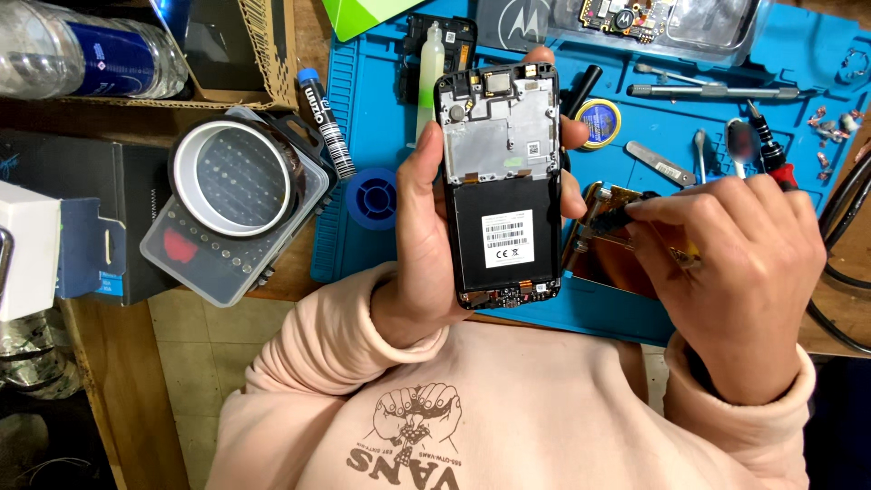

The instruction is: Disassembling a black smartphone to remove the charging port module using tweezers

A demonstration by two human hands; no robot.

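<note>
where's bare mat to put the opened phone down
Bare blue mat lies between the round tin and the flat metal tool. The top right is crowded with tweezers and screws.

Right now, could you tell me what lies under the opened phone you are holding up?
Under the opened phone, held in the left hand, lies the blue work mat. A pale glue bottle and a black frame part stick out above it. Whatever lies directly beneath stays covered.
</note>
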